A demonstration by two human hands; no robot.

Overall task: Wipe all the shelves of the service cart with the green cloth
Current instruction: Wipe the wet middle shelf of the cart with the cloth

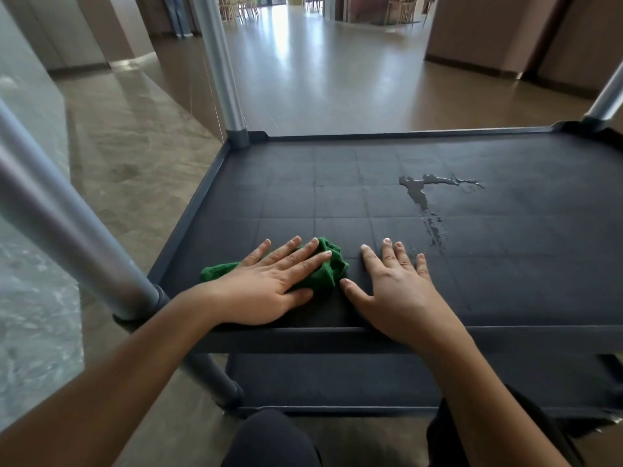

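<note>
Two shelves of the service cart show: the wide, dark upper shelf (505, 281) with its low rim, and a lower shelf (337, 379) beneath its near edge. A water spill (418, 193) lies right of centre on the upper shelf, its long axis running far to near, with drops trailing toward the person. The green cloth (328, 267) sits bunched near the left front, so the spill lies ahead and to its right. The left hand (269, 281) presses the cloth, grip apart, fingers straight. The right hand (394, 291) rests spread on bare shelf just beside the cloth, holding nothing and nearer the water. The next stroke likely runs diagonally right.
</note>
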